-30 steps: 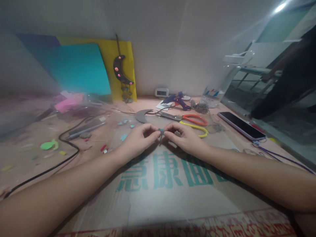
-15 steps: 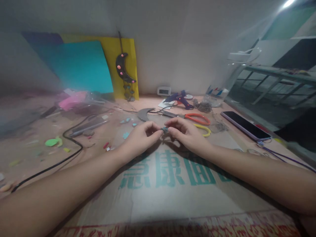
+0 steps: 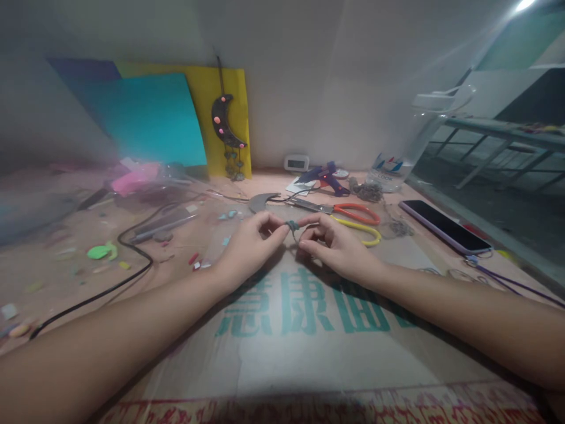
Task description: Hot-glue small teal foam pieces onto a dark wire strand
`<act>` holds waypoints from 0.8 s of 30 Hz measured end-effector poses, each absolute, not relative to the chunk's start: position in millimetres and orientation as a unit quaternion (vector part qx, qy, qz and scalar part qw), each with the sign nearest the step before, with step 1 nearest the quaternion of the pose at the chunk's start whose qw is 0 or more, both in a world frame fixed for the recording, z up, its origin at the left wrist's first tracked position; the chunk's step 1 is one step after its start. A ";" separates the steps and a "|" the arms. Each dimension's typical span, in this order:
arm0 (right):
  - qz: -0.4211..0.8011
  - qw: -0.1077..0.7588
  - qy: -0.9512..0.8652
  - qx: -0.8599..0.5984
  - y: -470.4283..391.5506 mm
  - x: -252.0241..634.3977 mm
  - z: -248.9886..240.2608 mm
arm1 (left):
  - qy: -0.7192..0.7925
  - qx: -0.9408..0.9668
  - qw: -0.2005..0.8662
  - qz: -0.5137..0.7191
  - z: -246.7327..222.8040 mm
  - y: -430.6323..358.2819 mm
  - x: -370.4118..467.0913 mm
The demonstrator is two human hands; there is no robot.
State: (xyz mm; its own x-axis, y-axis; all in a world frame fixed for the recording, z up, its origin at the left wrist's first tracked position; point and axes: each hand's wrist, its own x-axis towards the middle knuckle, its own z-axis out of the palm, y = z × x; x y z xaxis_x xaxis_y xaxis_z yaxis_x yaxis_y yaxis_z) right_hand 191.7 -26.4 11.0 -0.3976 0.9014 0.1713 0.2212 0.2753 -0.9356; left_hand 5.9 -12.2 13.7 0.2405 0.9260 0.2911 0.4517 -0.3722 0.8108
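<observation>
A small grey-green piece (image 3: 292,225), with a short strand hanging below it, is pinched between the thumb and index finger of my left hand (image 3: 260,238). My right hand (image 3: 331,241) is just to its right; the index fingertip touches the piece, while the thumb sits lower, apart from that fingertip. Behind my left hand lies a dark grey crescent (image 3: 260,202). Scissors with orange handles (image 3: 359,213) and a tool with yellow handles (image 3: 368,232) lie behind my right hand.
At the back are a purple glue gun (image 3: 326,176), a small white clock (image 3: 296,162), grey yarn (image 3: 366,189) and a clear jug (image 3: 392,159). A phone (image 3: 444,227) lies at right. A black cable (image 3: 148,259) and scraps are at left. A decorated crescent (image 3: 224,123) hangs before yellow card.
The thumb of my right hand has come away from the small piece and moved lower, with its index finger now straighter. The view has shifted slightly.
</observation>
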 end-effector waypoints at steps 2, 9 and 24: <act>0.429 0.390 -0.712 -0.395 -26.5 192.7 9.7 | 0.473 0.726 0.299 0.399 13.8 -12.1 6.0; 0.285 0.372 -0.815 -0.343 -33.5 194.9 8.2 | 0.486 0.719 0.297 0.397 12.9 -11.3 6.5; 0.155 0.400 -0.806 -0.409 -25.7 200.5 18.8 | 0.462 0.717 0.340 0.397 11.0 -10.5 7.4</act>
